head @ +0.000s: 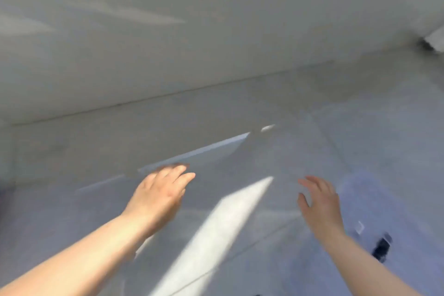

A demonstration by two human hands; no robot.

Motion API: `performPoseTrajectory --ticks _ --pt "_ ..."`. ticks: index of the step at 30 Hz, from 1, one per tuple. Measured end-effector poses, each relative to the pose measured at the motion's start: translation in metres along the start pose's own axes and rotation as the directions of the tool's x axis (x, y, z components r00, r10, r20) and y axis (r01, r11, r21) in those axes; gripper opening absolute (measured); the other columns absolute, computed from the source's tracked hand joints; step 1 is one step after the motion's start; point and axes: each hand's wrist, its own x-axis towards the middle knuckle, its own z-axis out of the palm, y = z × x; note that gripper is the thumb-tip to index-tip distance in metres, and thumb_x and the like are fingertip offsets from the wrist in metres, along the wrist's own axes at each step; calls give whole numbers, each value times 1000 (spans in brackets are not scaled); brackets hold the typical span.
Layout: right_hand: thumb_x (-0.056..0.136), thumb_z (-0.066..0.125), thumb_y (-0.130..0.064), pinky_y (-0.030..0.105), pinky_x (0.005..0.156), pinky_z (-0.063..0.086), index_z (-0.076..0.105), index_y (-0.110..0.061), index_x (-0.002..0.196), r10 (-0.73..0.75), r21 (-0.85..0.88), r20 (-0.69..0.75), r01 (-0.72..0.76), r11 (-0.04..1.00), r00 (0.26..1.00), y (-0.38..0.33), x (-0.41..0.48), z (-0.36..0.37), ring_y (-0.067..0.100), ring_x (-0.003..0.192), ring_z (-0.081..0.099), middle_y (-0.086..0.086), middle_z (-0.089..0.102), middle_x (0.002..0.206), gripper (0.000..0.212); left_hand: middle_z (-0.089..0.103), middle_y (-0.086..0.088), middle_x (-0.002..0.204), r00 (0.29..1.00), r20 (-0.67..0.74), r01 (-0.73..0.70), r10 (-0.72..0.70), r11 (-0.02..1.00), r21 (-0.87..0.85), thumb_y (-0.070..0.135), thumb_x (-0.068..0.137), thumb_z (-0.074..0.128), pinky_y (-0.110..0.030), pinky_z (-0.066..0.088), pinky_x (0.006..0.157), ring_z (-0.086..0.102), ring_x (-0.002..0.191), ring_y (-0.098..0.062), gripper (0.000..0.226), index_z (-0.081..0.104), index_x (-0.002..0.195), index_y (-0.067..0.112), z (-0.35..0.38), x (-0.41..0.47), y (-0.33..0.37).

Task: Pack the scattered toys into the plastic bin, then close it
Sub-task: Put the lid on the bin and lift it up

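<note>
The view is blurred by motion. My left hand reaches forward over the pale floor, fingers loosely curved, holding nothing. My right hand is held out to the right, palm inward, fingers spread and empty. At the lower right a faint translucent bluish shape with a black latch-like piece could be the plastic bin; the blur keeps me from telling. No toys are visible.
A white wall meets the grey floor along a line running up to the right. Bright streaks of sunlight lie on the floor between my hands. A dark blurred object sits at the far right corner.
</note>
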Motion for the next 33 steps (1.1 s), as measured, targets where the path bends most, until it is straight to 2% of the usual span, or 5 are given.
performPoseTrajectory --ticks 6,12,15,24,33 --pt "82 54 -10 48 104 33 60 1 116 582 -141 -9 -577 804 813 90 -67 -26 44 122 46 25 52 131 36 54 -24 130 952 302 -41 40 999 -5 19 83 57 -53 49 89 60 111 -40 40 61 119 2 74 33 54" --pt "93 50 -19 30 79 37 49 -3 113 904 124 350 -969 214 244 130 -86 -29 32 104 52 16 56 108 26 71 -22 102 904 427 -78 21 990 118 24 26 95 -46 36 83 69 91 -39 73 72 92 1 117 28 59" --pt "91 50 -17 27 55 29 34 -9 61 919 66 354 -985 162 175 141 -81 -21 23 62 42 5 39 62 35 61 -16 126 875 484 -31 13 999 28 23 51 89 -46 35 96 58 116 -34 67 67 112 8 104 31 61" --pt "86 54 -3 42 83 41 33 10 129 968 85 247 -996 25 45 163 -51 4 40 112 48 29 43 126 50 70 -22 104 857 513 -80 46 996 44 49 95 2 -45 26 84 41 106 -28 69 57 108 9 104 -4 16" --pt "77 62 -17 34 71 42 54 2 82 960 14 261 -995 97 98 158 -53 5 35 83 58 17 58 81 21 70 -20 105 895 444 -29 -55 983 181 51 94 2 -43 26 86 41 106 -27 64 50 111 13 100 0 19"
